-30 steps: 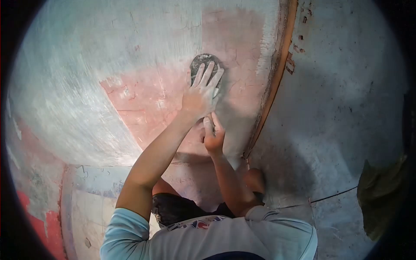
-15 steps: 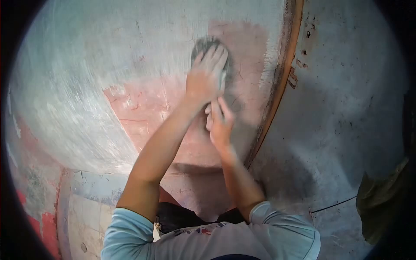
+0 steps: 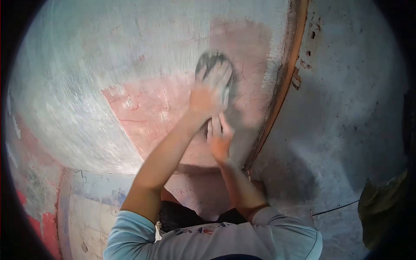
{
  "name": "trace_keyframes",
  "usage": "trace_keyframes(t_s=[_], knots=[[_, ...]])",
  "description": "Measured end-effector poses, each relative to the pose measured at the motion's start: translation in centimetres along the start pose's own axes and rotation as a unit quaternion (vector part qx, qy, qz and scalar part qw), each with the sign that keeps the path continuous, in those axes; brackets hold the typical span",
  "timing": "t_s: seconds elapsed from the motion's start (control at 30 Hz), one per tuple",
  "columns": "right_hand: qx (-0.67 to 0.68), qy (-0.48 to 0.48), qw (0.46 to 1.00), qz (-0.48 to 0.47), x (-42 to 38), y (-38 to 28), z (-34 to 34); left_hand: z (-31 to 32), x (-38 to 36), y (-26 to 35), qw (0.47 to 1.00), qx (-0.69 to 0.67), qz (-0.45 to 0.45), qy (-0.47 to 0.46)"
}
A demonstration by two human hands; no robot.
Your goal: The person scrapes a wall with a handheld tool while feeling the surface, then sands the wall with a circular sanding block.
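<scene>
My left hand (image 3: 209, 91) presses a dark grey sanding pad (image 3: 211, 60) flat against a curved wall surface (image 3: 143, 99) with worn pink and pale grey paint; the hand is motion-blurred. My right hand (image 3: 219, 136) rests just below it, fingers laid against my left wrist, holding nothing visible. Most of the pad is hidden under my fingers; only its upper edge shows.
A rusty orange metal rim (image 3: 286, 82) runs down the right of the curved surface. Beyond it lies a grey concrete floor (image 3: 346, 112) with a thin wire (image 3: 333, 208) and a dark olive cloth (image 3: 383, 208) at the right edge. My knee shows below.
The left hand with the pad went up the surface, then came slightly back down and right. The right hand followed, now sitting lower than half a second ago.
</scene>
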State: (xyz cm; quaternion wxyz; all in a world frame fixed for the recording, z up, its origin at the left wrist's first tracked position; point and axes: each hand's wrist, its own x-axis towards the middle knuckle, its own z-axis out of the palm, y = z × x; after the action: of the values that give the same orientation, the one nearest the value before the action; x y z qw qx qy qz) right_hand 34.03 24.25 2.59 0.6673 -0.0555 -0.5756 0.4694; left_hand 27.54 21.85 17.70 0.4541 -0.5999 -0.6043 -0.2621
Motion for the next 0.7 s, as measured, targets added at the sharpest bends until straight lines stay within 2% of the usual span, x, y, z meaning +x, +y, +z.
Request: trace_keyframes(t_s=[0.03, 0.1, 0.17, 0.27, 0.3, 0.37, 0.4, 0.47, 0.5, 0.57, 0.63, 0.7], knots=[[0.080, -0.026, 0.983, 0.161, 2.2, -3.7, 0.3, -0.5, 2.3, -1.0, 0.999, -0.001, 0.018, 0.036], [0.100, -0.056, 0.980, 0.162, 7.0, -7.7, 1.4, -1.0, 6.9, -2.1, 0.996, 0.005, 0.021, 0.087], [0.106, -0.034, 0.980, 0.166, 8.8, -9.9, 2.0, -2.5, 9.2, -1.6, 0.998, 0.012, -0.011, 0.053], [0.053, -0.070, 0.985, 0.150, 6.2, -7.0, 0.3, -0.6, 5.8, -1.0, 0.998, 0.019, -0.006, 0.057], [0.067, -0.049, 0.976, 0.203, 3.7, -6.4, -0.1, -0.1, 3.5, -0.3, 0.998, 0.013, -0.010, 0.059], [-0.054, -0.043, 0.997, 0.017, -1.2, -1.3, -1.5, 1.1, -1.8, 1.1, 1.000, 0.003, -0.031, 0.000], [-0.053, -0.043, 0.998, 0.016, -2.5, -1.7, -1.8, 1.6, -3.3, 1.6, 1.000, 0.005, -0.030, 0.001], [0.094, -0.012, 0.982, 0.163, -3.8, -2.5, -1.9, 1.5, -4.4, 2.2, 0.997, -0.037, -0.054, -0.029], [0.095, -0.023, 0.984, 0.148, -2.9, -2.3, -1.8, 1.2, -3.6, 2.0, 0.997, -0.036, -0.048, -0.038], [-0.044, -0.046, 0.997, 0.046, 0.9, -2.1, -1.2, 1.1, 0.0, 0.0, 1.000, -0.024, -0.015, 0.009], [0.013, -0.052, 0.991, 0.123, 5.6, -5.2, 0.1, -0.3, 5.2, -1.2, 0.998, -0.010, 0.005, 0.066], [0.045, -0.063, 0.991, 0.114, 9.4, -9.0, 1.3, -1.2, 9.1, -2.0, 0.996, -0.014, 0.006, 0.083]])
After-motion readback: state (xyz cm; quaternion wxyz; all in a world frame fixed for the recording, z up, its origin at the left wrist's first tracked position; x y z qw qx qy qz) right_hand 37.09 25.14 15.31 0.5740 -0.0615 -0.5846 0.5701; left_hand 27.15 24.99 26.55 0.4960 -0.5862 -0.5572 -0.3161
